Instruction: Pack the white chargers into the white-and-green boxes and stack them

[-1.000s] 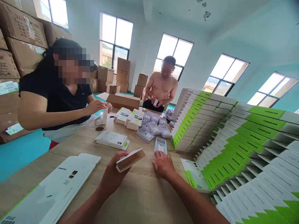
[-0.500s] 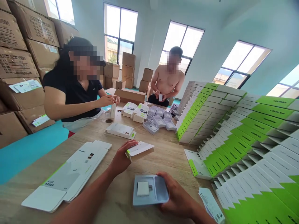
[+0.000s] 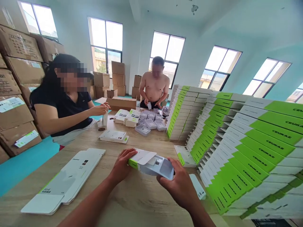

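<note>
My left hand [image 3: 123, 164] is closed round a small white and green carton [image 3: 141, 156], its end flap standing out to the right. My right hand [image 3: 176, 176] grips the outer end of a grey plastic tray [image 3: 167, 170]. The tray's left part lies under the flap, at the carton's open end; how deep it goes inside is hidden. Part of a white square piece [image 3: 152, 161] shows in the tray. Left of my hands, a stack of flat unfolded cartons [image 3: 68, 176] lies on the wooden table [image 3: 113, 201].
Tall stacks of green and white boxes [image 3: 246, 148] line the right side. Printed leaflets [image 3: 197, 186] lie beside my right hand. Further back are loose grey trays [image 3: 150, 124] and carton piles [image 3: 127, 116]. Two people, one at left [image 3: 68, 107] and one behind [image 3: 155, 85], handle small items.
My right hand has lifted the grey tray up and brought it to the carton's open end. The left hand still holds the carton. The view has swung to the right.
</note>
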`<act>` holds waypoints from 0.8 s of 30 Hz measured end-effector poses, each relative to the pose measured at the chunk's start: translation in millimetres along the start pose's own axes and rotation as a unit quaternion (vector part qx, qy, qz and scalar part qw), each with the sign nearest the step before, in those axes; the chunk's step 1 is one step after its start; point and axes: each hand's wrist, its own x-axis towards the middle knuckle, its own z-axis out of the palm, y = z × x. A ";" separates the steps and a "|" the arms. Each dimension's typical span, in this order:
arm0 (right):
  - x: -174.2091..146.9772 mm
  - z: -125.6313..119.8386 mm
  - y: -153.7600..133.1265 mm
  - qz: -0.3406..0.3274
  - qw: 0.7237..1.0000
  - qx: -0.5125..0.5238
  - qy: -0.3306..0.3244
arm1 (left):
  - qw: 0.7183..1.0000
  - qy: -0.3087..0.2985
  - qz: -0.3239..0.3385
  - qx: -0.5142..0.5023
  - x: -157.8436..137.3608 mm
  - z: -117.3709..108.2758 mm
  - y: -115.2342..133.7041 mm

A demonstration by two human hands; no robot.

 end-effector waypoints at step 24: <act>-66.4 16.5 52.4 -0.246 0.962 0.118 0.028 | 0.948 -0.028 -0.166 -0.272 -111.5 18.7 116.6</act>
